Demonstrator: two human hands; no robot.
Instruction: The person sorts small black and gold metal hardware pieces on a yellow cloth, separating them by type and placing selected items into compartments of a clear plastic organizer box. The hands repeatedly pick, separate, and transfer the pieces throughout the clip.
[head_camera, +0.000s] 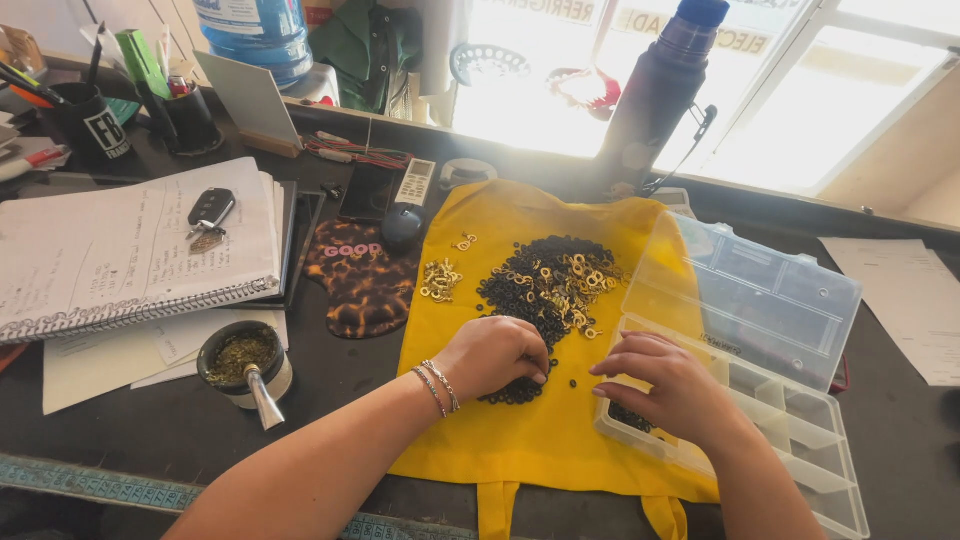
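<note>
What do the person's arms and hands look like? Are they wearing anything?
Both arms are bare, with no sleeves and no gloves. The left hand has thin beaded bracelets around its wrist. The right hand wears nothing that shows; no rings are visible on either.

dark desk (900, 440) under a wide white-framed window (800, 90), strong daylight blowing out the glass and backlighting a tall dark bottle (655, 95) on the sill. left side cluttered: open spiral notebook (120, 250) with a car key (210, 210) on it, black pen cups (90, 125), blue water jug (258, 35), cup with metal straw (245, 365). tortoiseshell mouse pad (362, 280) with mouse (402, 228) mid-desk, loose papers (910, 300) far right.
</note>
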